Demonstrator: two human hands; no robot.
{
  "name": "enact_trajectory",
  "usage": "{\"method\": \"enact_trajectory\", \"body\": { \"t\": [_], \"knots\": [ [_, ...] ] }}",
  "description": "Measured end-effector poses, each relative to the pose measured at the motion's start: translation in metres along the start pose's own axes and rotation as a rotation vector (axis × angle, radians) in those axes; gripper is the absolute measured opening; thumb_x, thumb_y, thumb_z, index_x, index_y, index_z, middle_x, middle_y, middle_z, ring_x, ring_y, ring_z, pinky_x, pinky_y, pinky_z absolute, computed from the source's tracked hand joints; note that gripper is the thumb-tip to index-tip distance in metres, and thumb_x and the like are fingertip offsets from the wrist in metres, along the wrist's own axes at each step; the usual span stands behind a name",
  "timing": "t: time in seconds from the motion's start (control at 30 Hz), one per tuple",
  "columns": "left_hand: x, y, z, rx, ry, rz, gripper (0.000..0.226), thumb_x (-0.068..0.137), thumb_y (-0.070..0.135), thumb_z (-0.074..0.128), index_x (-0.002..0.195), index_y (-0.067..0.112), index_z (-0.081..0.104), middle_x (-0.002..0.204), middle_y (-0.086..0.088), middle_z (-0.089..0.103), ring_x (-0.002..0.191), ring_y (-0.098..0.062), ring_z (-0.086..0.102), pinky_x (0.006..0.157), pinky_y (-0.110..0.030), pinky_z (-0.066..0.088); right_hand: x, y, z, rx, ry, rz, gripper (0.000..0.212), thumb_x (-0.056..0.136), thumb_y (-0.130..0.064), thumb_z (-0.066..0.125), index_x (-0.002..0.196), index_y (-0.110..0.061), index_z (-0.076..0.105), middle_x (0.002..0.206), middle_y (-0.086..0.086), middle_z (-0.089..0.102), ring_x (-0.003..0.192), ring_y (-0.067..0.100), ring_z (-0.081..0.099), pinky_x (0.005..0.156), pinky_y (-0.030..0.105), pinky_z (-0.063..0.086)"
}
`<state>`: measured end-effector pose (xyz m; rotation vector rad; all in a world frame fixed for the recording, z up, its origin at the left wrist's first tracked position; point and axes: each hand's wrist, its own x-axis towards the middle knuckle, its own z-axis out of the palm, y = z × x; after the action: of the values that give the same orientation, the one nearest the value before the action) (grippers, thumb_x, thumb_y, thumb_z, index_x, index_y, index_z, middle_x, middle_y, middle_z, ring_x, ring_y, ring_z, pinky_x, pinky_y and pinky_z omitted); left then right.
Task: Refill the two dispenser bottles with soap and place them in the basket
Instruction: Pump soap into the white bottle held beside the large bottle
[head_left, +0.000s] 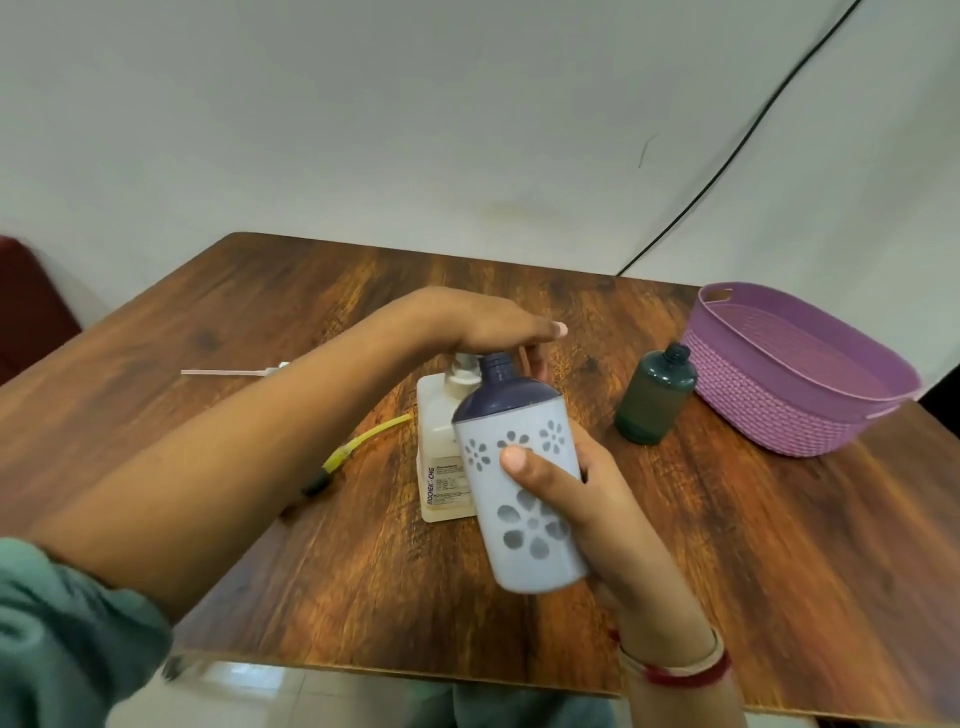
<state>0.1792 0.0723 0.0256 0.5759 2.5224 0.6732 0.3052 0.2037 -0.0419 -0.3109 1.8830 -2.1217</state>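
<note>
**Two hands at the soap pump, one dispenser held up to it**

The left hand lies palm down over the pump head of a white soap bottle, which stands on the wooden worktop. Its fingers are stretched forward rather than clenched, and it grips nothing.

The right hand grasps the white flowered dispenser bottle round its body, with the thumb across the front. This bottle has a dark blue shoulder and an uncapped neck. It is held off the worktop, tilted with the neck away from the person, just beside the pump head and under the left hand. Whether soap is flowing cannot be told.

The second dispenser, a dark green bottle, stands upright on the worktop with its neck open, near the purple basket but apart from it. The basket sits at the right edge of the worktop.

A yellow pump piece lies just left of the soap bottle, and a white pump with a long tube lies farther back on the left. A green sleeve covers the left upper arm, and red and pale bangles circle the right wrist. A black cable runs down the wall behind.
</note>
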Motion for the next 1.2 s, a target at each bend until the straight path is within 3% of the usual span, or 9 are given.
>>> {"method": "enact_trajectory", "body": {
  "t": [0.17,0.33,0.43,0.53,0.63,0.8,0.97,1.1,1.2],
  "knots": [
    [-0.004,0.008,-0.016,0.089,0.038,0.078,0.059,0.099,0.052,0.017,0.108,0.016,0.062,0.106,-0.001,0.065,0.093,-0.012,0.058,0.09,-0.033,0.042,0.0,-0.006,-0.001,0.036,0.002,-0.017,0.049,0.06,-0.038,0.078,0.105,-0.023,0.065,0.097,0.011,0.073,0.079,0.024,0.072,0.061,0.027,0.055],
    [0.003,-0.004,-0.005,-0.04,0.051,0.037,0.056,0.101,0.046,0.019,0.092,0.017,0.066,0.099,0.0,0.067,0.097,-0.019,0.06,0.1,-0.041,0.04,0.002,-0.004,-0.001,0.005,0.024,0.004,0.06,0.058,-0.039,0.079,0.11,-0.017,0.06,0.095,0.011,0.073,0.077,0.023,0.072,0.061,0.027,0.055],
    [0.005,-0.003,-0.001,-0.019,0.052,-0.012,0.057,0.1,0.048,0.02,0.098,0.015,0.067,0.102,-0.003,0.067,0.098,-0.023,0.06,0.093,-0.037,0.044,0.002,-0.001,0.0,-0.005,0.036,0.023,0.065,0.057,-0.041,0.078,0.112,-0.013,0.058,0.097,0.013,0.073,0.079,0.025,0.072,0.063,0.029,0.056],
    [-0.001,0.005,-0.008,0.036,-0.004,0.022,0.063,0.098,0.054,0.017,0.105,0.015,0.065,0.102,0.001,0.066,0.091,-0.014,0.061,0.087,-0.032,0.045,0.001,-0.005,0.001,0.003,0.024,0.023,0.064,0.056,-0.04,0.078,0.111,-0.015,0.059,0.095,0.012,0.073,0.077,0.023,0.072,0.062,0.026,0.055],
    [-0.003,0.006,-0.014,0.074,0.04,0.075,0.062,0.097,0.055,0.015,0.111,0.017,0.062,0.104,0.003,0.063,0.092,-0.01,0.056,0.093,-0.035,0.039,0.002,-0.008,-0.001,-0.011,0.012,0.004,0.059,0.056,-0.04,0.078,0.108,-0.018,0.06,0.093,0.009,0.074,0.076,0.022,0.072,0.061,0.025,0.055],
    [0.002,-0.006,-0.002,-0.093,0.064,0.044,0.06,0.101,0.048,0.019,0.098,0.014,0.067,0.093,0.001,0.068,0.093,-0.017,0.062,0.095,-0.038,0.043,0.001,-0.004,-0.001,-0.005,0.01,0.001,0.059,0.057,-0.039,0.077,0.109,-0.016,0.06,0.091,0.009,0.073,0.075,0.021,0.071,0.061,0.026,0.055],
    [0.0,0.005,-0.007,0.026,-0.008,0.03,0.061,0.099,0.051,0.016,0.102,0.015,0.066,0.101,-0.001,0.066,0.094,-0.015,0.06,0.096,-0.038,0.04,-0.002,-0.004,-0.002,0.003,0.014,0.017,0.06,0.056,-0.039,0.077,0.108,-0.017,0.059,0.09,0.009,0.073,0.073,0.02,0.071,0.059,0.024,0.054],
    [-0.004,0.009,-0.014,0.072,0.049,0.075,0.061,0.098,0.053,0.015,0.115,0.016,0.061,0.117,-0.004,0.063,0.1,-0.014,0.057,0.098,-0.037,0.039,0.0,-0.007,-0.003,-0.003,0.01,-0.008,0.058,0.057,-0.038,0.077,0.108,-0.016,0.06,0.092,0.009,0.073,0.074,0.02,0.072,0.06,0.024,0.054],
    [-0.003,0.001,-0.003,-0.052,0.008,0.061,0.062,0.098,0.054,0.018,0.102,0.018,0.068,0.095,0.006,0.071,0.083,-0.006,0.065,0.085,-0.03,0.046,0.0,-0.005,-0.004,-0.004,-0.027,-0.015,0.053,0.061,-0.035,0.077,0.108,-0.019,0.061,0.092,0.008,0.073,0.075,0.02,0.072,0.06,0.025,0.055]
  ]
}}
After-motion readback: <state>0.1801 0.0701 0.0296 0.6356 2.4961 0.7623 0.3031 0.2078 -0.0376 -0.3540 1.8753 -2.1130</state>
